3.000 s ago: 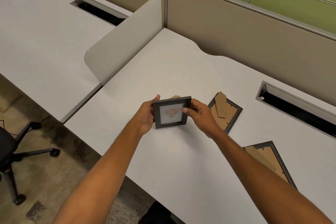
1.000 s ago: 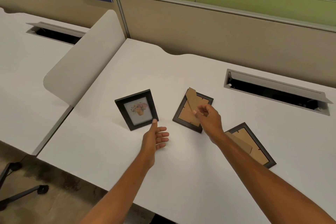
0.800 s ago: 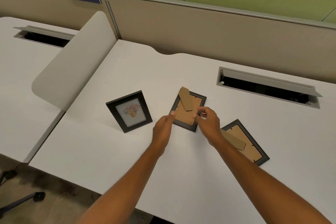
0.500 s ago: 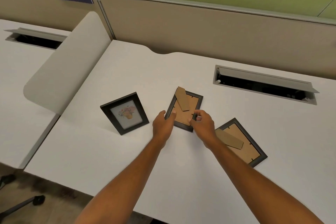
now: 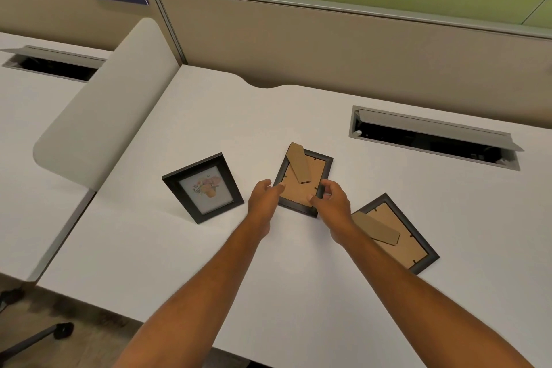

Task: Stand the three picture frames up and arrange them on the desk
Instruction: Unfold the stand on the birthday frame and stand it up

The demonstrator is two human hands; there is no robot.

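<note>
**Now lifting the second frame**

Here I see the left hand point(image 5: 264, 199) and right hand point(image 5: 330, 203) pinching the near corners of the middle frame point(image 5: 303, 178), which lies face down on the desk point(image 5: 268, 116). I'd lift it evenly, swing its cardboard stand out, then set it beside the standing frame point(image 5: 204, 188). The third frame point(image 5: 394, 234) lies face down, just right.

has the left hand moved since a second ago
Yes. The left hand went right, away from the standing frame, onto the near-left corner of the middle frame.
</note>
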